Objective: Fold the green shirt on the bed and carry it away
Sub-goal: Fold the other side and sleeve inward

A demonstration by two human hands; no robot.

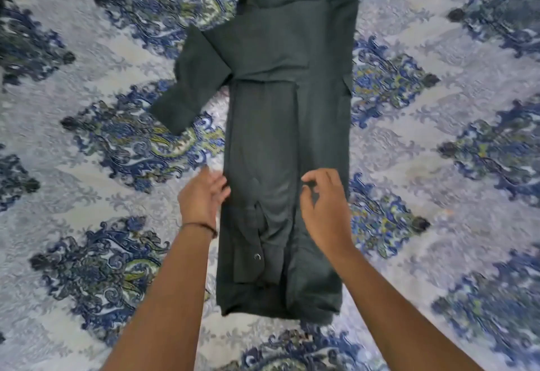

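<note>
The dark green shirt lies flat on the bed, folded lengthwise into a long narrow strip with its collar at the far end. One sleeve sticks out to the left, bent at the elbow. My left hand rests at the strip's left edge, fingers apart and touching the cloth. Over the strip's right half hovers my right hand, its fingers curled and spread, holding nothing. A snap button shows near the hem between my forearms.
The bedspread is pale grey with blue and green paisley diamonds and fills the whole view around the shirt. A thin dark band sits on my left wrist.
</note>
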